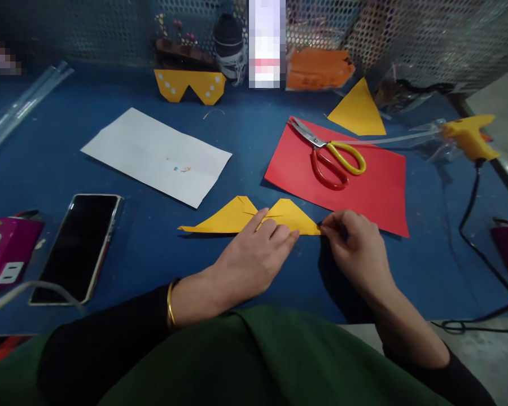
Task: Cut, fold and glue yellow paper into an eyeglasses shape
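A folded piece of yellow paper [224,217] with two peaks lies flat on the blue table before me. My left hand [258,245] holds its middle down; the index finger points along a crease and the other fingers are curled on the lower edge. At the paper's right tip, my right hand [358,248] is closed in a pinch, thumb and index finger together on the corner. Just beyond that hand is a sheet of red paper [364,197], with scissors [317,141] with one red and one yellow handle resting on it.
White paper [152,152] lies left of centre, with a phone [78,248] nearer me. A decorated yellow cutout [190,84] leans at the back. Behind the red sheet is a yellow paper triangle [359,110]. A yellow glue gun [469,135] with a black cord sits at the right edge.
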A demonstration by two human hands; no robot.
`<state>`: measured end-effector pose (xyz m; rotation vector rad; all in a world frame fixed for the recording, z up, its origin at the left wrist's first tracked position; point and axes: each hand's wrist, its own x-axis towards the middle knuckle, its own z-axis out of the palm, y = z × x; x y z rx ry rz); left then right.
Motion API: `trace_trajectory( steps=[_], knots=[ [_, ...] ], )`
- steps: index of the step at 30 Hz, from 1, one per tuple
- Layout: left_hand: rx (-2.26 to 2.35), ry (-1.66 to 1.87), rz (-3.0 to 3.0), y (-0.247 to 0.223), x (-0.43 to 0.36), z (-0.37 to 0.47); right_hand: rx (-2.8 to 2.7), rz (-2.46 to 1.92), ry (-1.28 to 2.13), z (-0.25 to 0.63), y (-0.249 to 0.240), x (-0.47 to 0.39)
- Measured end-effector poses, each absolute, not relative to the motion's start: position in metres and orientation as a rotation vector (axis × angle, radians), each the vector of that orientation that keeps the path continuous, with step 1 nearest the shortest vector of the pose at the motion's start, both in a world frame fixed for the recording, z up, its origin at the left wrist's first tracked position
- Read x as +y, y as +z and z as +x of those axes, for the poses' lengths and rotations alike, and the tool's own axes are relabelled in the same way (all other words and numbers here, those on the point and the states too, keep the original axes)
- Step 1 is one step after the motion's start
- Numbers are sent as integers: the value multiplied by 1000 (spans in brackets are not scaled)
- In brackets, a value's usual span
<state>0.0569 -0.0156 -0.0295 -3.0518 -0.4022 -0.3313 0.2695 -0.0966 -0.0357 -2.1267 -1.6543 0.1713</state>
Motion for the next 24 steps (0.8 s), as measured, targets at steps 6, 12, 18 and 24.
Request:
trace_trajectory(
  steps=[6,12,18,24],
  knots=[
    [-424,-317,-3066,-28,-16,58,-1799,-2139,-244,255,-34,-107],
    [-403,-353,-3011,-30,-18,58,-2032,-1821,-163,225,-38,-124],
    [-416,-317,-2972,-30,-21,55,-2098,-1860,-262,221,-45,-128],
    [-446,-333,-2962,-32,-22,55,-2055,-1956,-251,239,-44,-138]
  ],
)
